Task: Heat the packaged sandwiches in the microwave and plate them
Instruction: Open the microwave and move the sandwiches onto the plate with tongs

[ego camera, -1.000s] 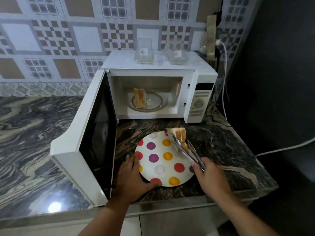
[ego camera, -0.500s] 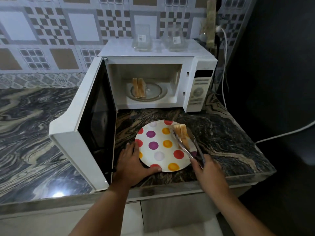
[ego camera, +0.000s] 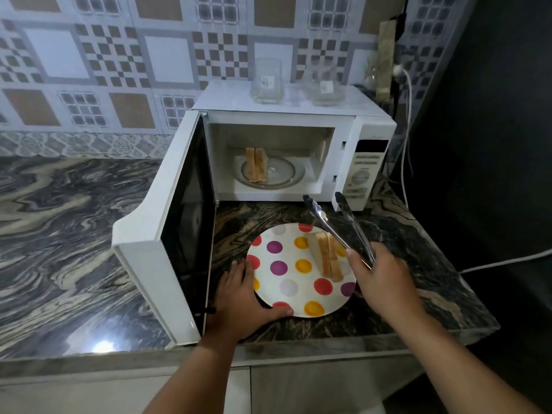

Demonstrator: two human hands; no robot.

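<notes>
A white polka-dot plate (ego camera: 286, 286) lies on the marble counter in front of the open microwave (ego camera: 298, 150). One sandwich (ego camera: 327, 256) stands on the plate's right side. A second sandwich (ego camera: 256, 164) stands on the glass turntable inside the microwave. My left hand (ego camera: 242, 300) rests on the counter with its thumb and fingers around the plate's left rim. My right hand (ego camera: 385, 279) grips metal tongs (ego camera: 337, 225), whose jaws are spread apart and empty, lifted above the plate toward the microwave.
The microwave door (ego camera: 176, 231) swings open to the left, close to my left hand. Two clear glass containers (ego camera: 267, 82) stand on top of the microwave. A white cable (ego camera: 504, 261) runs along the right. The counter's front edge (ego camera: 298, 345) is near.
The tongs have let go of the sandwich, which now stands on the plate. The tongs opened and rose toward the microwave. My left hand stayed at the plate's rim.
</notes>
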